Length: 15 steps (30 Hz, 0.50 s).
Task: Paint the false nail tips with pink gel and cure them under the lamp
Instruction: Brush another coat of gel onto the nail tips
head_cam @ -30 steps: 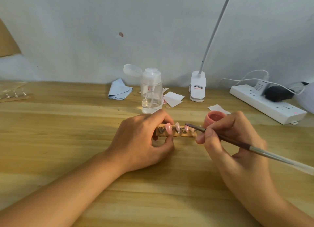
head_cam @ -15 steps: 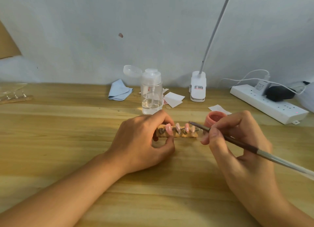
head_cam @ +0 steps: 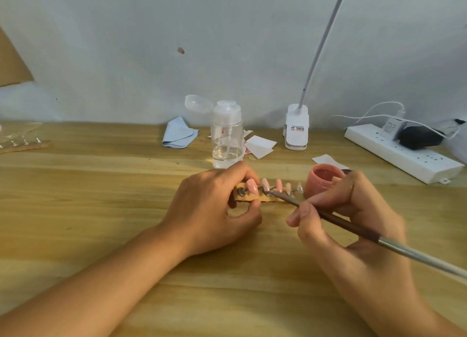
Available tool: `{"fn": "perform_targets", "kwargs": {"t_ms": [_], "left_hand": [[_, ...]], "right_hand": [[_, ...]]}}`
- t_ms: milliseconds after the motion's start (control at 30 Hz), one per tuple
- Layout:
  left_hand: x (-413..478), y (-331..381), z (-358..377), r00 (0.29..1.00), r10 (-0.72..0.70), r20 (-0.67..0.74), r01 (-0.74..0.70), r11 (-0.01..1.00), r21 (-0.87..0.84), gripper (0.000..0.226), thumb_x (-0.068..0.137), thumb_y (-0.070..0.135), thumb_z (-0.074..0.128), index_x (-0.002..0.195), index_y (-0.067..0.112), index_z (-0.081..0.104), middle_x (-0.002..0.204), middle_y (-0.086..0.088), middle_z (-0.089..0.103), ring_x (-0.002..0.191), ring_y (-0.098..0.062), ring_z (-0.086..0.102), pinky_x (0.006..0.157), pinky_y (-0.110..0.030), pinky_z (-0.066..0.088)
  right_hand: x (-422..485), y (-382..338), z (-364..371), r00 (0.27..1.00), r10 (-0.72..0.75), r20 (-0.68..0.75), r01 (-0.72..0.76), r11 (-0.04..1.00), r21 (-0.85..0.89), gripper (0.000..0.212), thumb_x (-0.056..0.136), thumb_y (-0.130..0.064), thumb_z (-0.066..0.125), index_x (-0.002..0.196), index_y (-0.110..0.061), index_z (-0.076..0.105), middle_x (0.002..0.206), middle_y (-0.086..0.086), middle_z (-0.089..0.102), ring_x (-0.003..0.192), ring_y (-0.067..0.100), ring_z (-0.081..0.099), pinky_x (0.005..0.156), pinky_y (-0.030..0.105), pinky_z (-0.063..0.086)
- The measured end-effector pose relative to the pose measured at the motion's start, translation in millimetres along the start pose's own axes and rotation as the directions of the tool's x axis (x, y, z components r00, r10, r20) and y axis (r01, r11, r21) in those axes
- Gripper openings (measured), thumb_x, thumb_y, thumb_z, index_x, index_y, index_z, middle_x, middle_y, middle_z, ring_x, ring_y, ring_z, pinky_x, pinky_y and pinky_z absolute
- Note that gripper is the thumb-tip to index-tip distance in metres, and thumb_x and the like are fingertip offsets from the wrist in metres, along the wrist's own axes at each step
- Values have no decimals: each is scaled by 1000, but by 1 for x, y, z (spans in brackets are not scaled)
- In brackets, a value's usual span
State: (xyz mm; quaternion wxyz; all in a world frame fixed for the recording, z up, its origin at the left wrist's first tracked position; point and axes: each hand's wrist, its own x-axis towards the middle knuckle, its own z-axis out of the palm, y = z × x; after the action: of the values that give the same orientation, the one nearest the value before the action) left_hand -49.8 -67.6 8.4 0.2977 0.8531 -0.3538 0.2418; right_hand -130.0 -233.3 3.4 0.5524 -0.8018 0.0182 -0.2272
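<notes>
Hands of one person meet at the centre of the frame over a pale wooden worktop [head_cam: 101,210]. The left hand [head_cam: 214,208] pinches the left end of a small wooden strip [head_cam: 249,198] between thumb and curled fingers, and the strip seems to rest on the worktop. Five false nail tips [head_cam: 279,185] stand in a row along it, the leftmost ones clearly pink, the rightmost looking pale or bare. The right hand [head_cam: 353,223] grips a long brush [head_cam: 404,249] like a pen, fingers curled round its dark handle. Half a second ago the brush tip hovered off the right end of the row. Now it has swung left and dipped to the foot of the second tip from the left, touching it or very nearly. That suggests another stroke of gel is going on, so painting is under way and not finished. An open pot of pink gel [head_cam: 321,180] sits just right of the strip, partly behind the right hand. Curing has not begun: the white clip lamp [head_cam: 297,127] stands further back, right of centre, its neck rising out of the top of the frame and its head unseen. A clear pump bottle [head_cam: 227,139] stands behind the left hand.
</notes>
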Motion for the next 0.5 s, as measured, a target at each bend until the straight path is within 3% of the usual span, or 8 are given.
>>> {"fn": "perform_targets", "kwargs": {"t_ms": [67, 133, 367, 500], "left_hand": [[0, 0, 0, 1000, -2, -4, 2, 1000, 0, 21, 76, 46, 55, 93, 34, 60, 69, 15, 58, 60, -5, 54, 56, -28, 47], [0, 1, 0, 1000, 0, -13, 0, 1000, 3, 20, 77, 45, 55, 93, 33, 60, 68, 15, 58, 59, -4, 54, 55, -27, 47], [-1, 2, 1, 1000, 12, -26, -12, 1000, 0, 19, 77, 43, 56, 92, 33, 59, 69, 15, 59, 59, -5, 55, 56, -30, 48], [-1, 1, 1, 999, 31, -21, -31, 1000, 6, 20, 76, 43, 57, 93, 34, 58, 70, 17, 57, 60, -3, 54, 56, -30, 49]], "right_hand": [[-8, -12, -4, 954, -276, -113, 258, 954, -150, 10, 76, -11, 69, 69, -9, 62, 72, -5, 66, 93, 12, 62, 89, 20, 46], [-16, -17, -16, 913, -394, -107, 370, 909, -190, 7, 73, -17, 70, 76, -13, 65, 78, -9, 69, 99, 19, 65, 85, 25, 48], [-9, -13, -15, 925, -359, -120, 335, 924, -184, 8, 73, -20, 69, 76, -13, 67, 75, -9, 68, 96, 18, 64, 78, 21, 48], [-4, -17, -15, 952, -296, -73, 276, 939, -206, 16, 73, -25, 67, 78, -11, 74, 69, -11, 66, 93, 8, 61, 78, 10, 39]]}}
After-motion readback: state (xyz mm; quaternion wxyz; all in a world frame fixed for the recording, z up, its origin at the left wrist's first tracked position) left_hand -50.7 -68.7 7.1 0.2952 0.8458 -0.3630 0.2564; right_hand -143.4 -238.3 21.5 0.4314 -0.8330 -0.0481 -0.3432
